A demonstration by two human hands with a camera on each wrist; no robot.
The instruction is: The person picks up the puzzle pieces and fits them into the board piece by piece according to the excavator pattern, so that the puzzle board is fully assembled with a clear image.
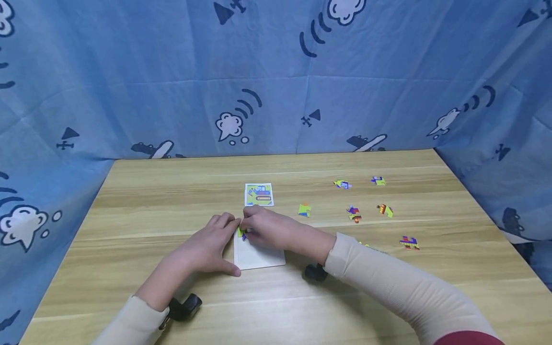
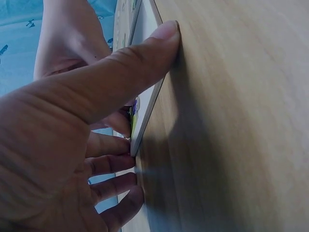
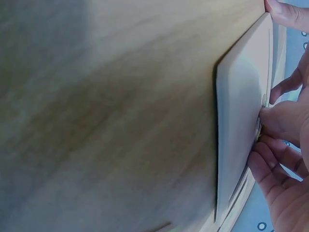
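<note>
- Beneath both grips, a pale wood-grain bench (image 1: 172, 191), reaching out on every side of them.
- Beside the board, a left grip (image 1: 207, 247) with thumb and fingers spread wide and fairly straight; pinching nothing, apparently bracing the board's left edge.
- Over the board's far left corner, a right grip (image 1: 269, 227) drawn in to a narrow pinch, thumb and fingertips together on a puzzle piece (image 1: 240, 232).
- Under the right grip, a white puzzle board (image 1: 260, 256), visibly bare on its near part.
- Just beyond the right grip, a picture card (image 1: 259, 194) showing an excavator.
- Right of the right grip, loose jigsaw pieces (image 1: 304, 210), at least six, scattered apart.
- At the right fingertips, the yellow-green and purple puzzle piece, partly hidden. Looks like fitting it into the corner, early on; probably calls next for pressing flat, then releasing.
</note>
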